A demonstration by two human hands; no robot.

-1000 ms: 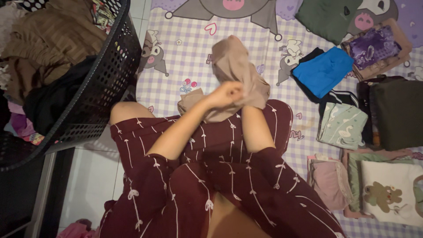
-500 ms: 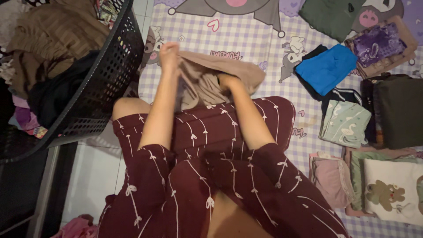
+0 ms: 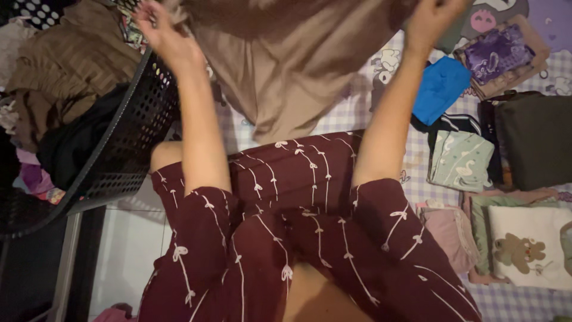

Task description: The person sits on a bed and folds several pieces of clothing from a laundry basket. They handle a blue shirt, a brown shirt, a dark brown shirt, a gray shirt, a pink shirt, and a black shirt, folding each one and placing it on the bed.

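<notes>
A light brown garment [image 3: 292, 65] hangs spread out in front of me, above my lap. My left hand [image 3: 162, 31] grips its upper left edge, raised over the rim of the black laundry basket [image 3: 128, 137]. My right hand [image 3: 430, 18] grips the upper right edge near the top of the view. Both arms are lifted and wide apart. The cloth hides much of the checked lilac sheet [image 3: 333, 122] behind it. My dark red patterned clothes fill the lower middle.
The basket at left holds brown, black and pink clothes [image 3: 53, 65]. Folded items lie at right: a blue one [image 3: 441, 89], a purple one [image 3: 499, 53], a dark olive one [image 3: 533, 140], a mint one [image 3: 462, 161], a pink one [image 3: 447, 238] and a white one with a bear [image 3: 527, 250].
Both hands have risen and moved apart, unfurling the brown garment from a bunched lump into a wide hanging sheet. The view has tilted slightly.
</notes>
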